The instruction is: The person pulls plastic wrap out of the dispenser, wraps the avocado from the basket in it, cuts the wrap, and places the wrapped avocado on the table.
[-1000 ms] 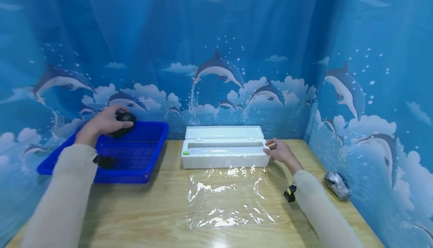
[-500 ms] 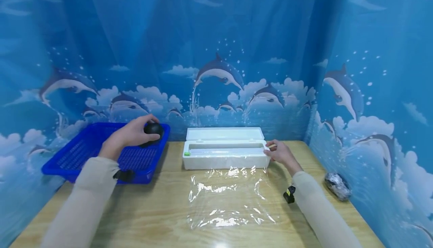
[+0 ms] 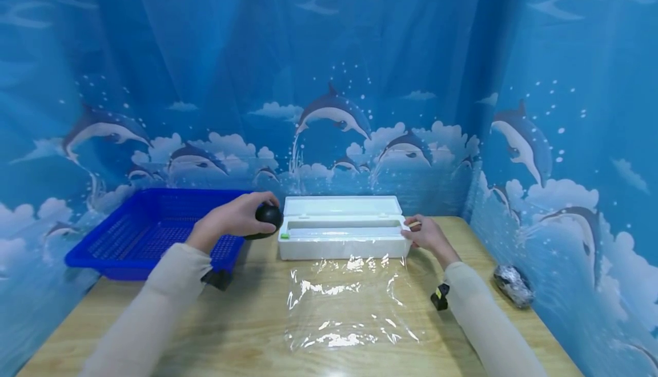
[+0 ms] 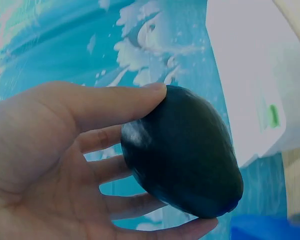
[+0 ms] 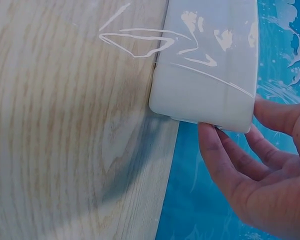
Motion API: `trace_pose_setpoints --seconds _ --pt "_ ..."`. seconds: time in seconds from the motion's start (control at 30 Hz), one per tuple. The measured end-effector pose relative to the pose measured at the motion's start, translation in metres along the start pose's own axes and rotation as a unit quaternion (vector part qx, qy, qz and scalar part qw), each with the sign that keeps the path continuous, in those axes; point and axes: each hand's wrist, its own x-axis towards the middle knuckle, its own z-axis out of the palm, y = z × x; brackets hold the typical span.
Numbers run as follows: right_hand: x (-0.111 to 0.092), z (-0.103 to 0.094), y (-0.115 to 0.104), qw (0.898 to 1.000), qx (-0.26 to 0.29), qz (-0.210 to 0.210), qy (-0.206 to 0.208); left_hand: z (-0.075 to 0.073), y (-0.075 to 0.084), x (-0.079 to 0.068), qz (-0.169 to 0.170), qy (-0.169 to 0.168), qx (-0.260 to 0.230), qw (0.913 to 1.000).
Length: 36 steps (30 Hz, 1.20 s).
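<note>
My left hand (image 3: 233, 217) holds a dark, glossy avocado (image 3: 268, 215), thumb on one side and fingers on the other. It is in the air between the blue basket (image 3: 77, 260) and the left end of a white cling film dispenser (image 3: 344, 248). In the left wrist view the avocado (image 4: 185, 155) shows its smooth oval side. My right hand (image 3: 429, 234) grips the dispenser's right end, thumb near the top edge and fingers against the end face. From the dispenser, a sheet of clear cling film (image 3: 349, 308) stretches forward over the table. The dispenser's lid (image 3: 341, 205) stands raised.
A foil-wrapped lump (image 3: 513, 285) lies near the table's right edge. The wooden table (image 3: 247, 331) extends in front. A small green tab (image 3: 285, 236) sits at the dispenser's left end. Blue dolphin-print curtains (image 3: 205, 80) hang close behind and at the right.
My left hand has carried the avocado rightward from over the basket to beside the dispenser's left end. My right hand has stayed on the dispenser, and the film lies as before.
</note>
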Motion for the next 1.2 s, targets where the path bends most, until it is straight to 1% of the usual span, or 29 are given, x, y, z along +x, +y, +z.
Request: trace_pose_setpoints --seconds 0.13,0.23,0.43,0.6,0.73,0.9,1.2 --pt "0.000 -0.001 0.001 1.000 0.005 0.000 -0.005 0.010 0.010 0.006 0.031 -0.024 -0.006 0.9992" --pt "0.000 -0.001 0.002 1.000 0.010 -0.001 -0.007 0.017 0.019 0.010 0.048 -0.039 -0.005 0.9981" --pt "0.001 -0.001 0.003 1.000 0.022 0.002 -0.009 0.037 0.033 0.020 0.052 -0.060 -0.012 0.9968" --pt "0.002 -0.003 0.004 0.999 0.044 0.000 -0.014 0.056 0.043 0.024 0.062 -0.070 -0.013 0.9955" --pt "0.002 -0.004 0.005 0.998 0.057 0.009 -0.022 0.069 0.049 0.028 0.082 -0.072 -0.015 0.9939" --pt "0.002 -0.007 0.004 0.998 0.060 0.010 -0.026 0.084 0.056 0.035 0.107 -0.075 -0.015 0.9912" --pt "0.004 -0.006 0.008 0.997 0.071 0.011 -0.029 0.114 0.071 0.050 0.123 -0.104 -0.003 0.9869"
